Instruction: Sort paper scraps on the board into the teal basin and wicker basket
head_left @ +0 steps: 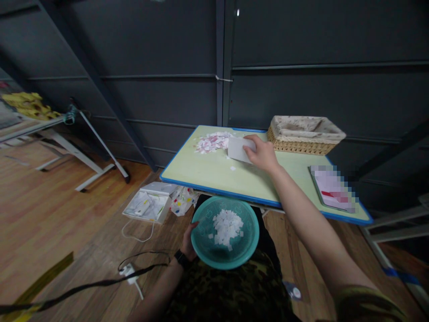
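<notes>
Left grip (188, 241) clasped the rim of a round teal mesh basin (250, 250), squarish white scraps (228, 226) inside | flaky pinkish paper heap (214, 142) lay on blue-edged counter (201, 172), mostly bare in front | right grip (263, 154) pinched flat white card (237, 150) beside heap | woven, cloth-lined basket (301, 146) bounded right rear

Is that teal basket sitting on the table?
No, the left hand holds the teal basket by its rim, in front of the table.
</notes>
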